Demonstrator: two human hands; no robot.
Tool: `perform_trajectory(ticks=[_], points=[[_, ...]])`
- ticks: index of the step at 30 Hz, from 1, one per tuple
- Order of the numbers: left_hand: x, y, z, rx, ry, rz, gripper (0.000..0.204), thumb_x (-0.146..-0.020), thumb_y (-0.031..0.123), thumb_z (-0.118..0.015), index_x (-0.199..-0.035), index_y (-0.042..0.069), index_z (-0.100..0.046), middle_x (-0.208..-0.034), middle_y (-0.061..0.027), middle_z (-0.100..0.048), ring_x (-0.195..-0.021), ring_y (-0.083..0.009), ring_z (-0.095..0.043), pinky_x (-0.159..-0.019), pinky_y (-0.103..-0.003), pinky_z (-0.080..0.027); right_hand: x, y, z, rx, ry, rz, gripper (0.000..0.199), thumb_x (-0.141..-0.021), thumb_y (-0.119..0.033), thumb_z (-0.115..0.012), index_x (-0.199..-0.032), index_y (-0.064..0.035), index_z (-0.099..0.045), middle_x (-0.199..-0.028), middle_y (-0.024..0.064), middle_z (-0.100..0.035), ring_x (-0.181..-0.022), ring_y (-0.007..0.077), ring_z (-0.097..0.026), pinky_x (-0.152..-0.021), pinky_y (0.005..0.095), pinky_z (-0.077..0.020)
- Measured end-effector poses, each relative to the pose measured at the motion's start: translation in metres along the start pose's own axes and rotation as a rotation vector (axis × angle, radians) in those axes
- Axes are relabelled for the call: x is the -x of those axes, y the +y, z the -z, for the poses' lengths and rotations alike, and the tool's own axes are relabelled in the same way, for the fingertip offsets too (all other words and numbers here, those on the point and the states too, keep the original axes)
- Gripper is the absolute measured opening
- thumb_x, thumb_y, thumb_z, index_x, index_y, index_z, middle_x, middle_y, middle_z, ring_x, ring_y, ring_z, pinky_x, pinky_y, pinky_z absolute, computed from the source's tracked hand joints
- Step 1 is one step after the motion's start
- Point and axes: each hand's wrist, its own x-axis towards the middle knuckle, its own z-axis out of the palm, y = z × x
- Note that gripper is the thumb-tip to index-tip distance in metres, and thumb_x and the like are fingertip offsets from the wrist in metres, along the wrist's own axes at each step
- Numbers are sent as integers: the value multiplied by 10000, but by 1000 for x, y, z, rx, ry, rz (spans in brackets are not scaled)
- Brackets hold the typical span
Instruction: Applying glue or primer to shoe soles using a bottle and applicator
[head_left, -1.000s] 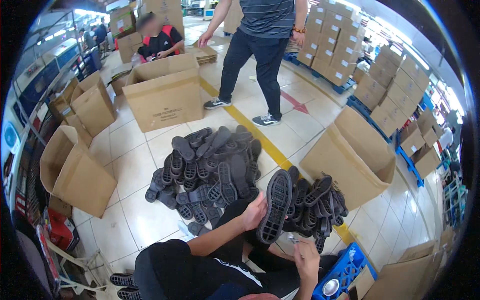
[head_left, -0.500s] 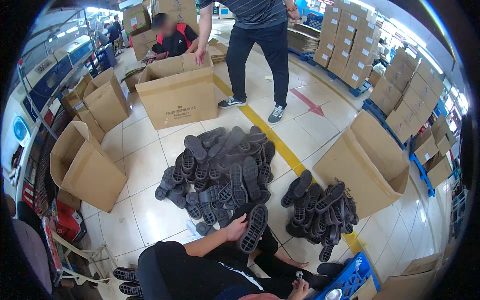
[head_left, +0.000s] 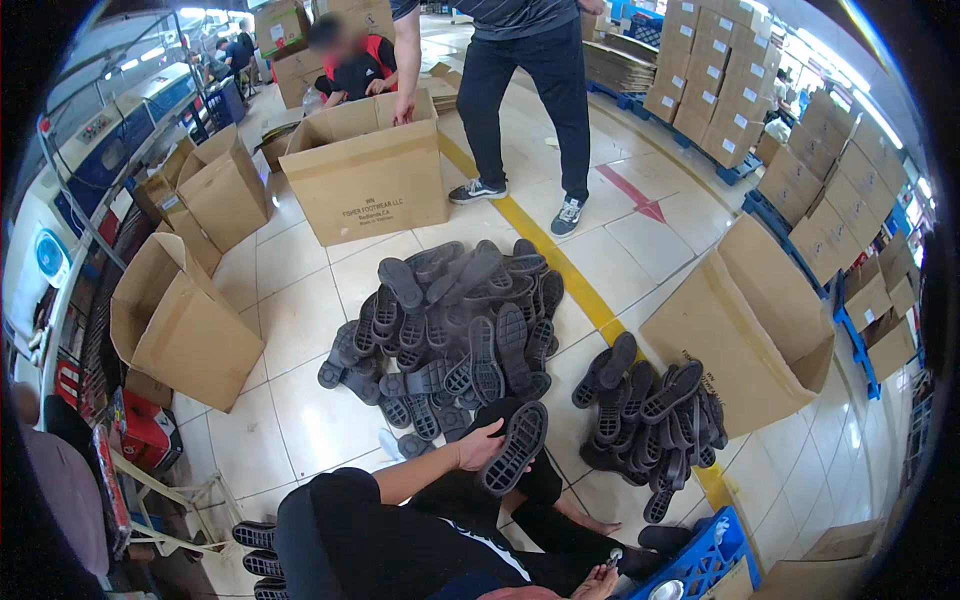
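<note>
Gripping a dark boot (head_left: 512, 448) sole-up, the left hand (head_left: 478, 446) has its fingers closed on the boot's edge, just in front of the larger boot pile (head_left: 450, 330) on the tiled floor (head_left: 300, 300). The right hand (head_left: 598, 580) sits low at the frame's bottom edge near a blue crate (head_left: 700, 560); whether it is clenched or spread cannot be told. A smaller boot pile (head_left: 650, 410) lies to the right. Open cardboard boxes (head_left: 365, 170) ring the floor; a yellow line (head_left: 560, 270) crosses it.
</note>
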Motion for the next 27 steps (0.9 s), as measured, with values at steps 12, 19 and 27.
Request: perform_trajectory(ticks=[12,19,27], points=[[3,0,-9,-17,6,-17,764,-961,627,-278,-1497,83,-261,-1497,-236,-331,-1355,-434,-358,-1159,-499,-243,7,-11,-12,84,-1,-50,190,-961,-158,-573,-1043,11,-598,-908,77,-589,-778,134,-550,-678,231,-517],[1,0,-5,-8,3,-12,777,-958,637,-263,-1499,79,-252,-1494,-237,-334,-1359,-429,-352,-1160,-505,-233,10,-14,-22,99,88,-42,204,-959,-183,-582,-1042,4,-593,-871,64,-570,-773,113,-549,-646,195,-502],[1,-1,6,-36,1,-15,811,-945,657,-291,-1510,79,-228,-1511,-233,-307,-1380,-420,-324,-1150,-504,-249,7,-10,-11,53,-16,-23,163,-949,-157,-597,-1028,-16,-575,-888,55,-594,-737,104,-561,-605,175,-499]])
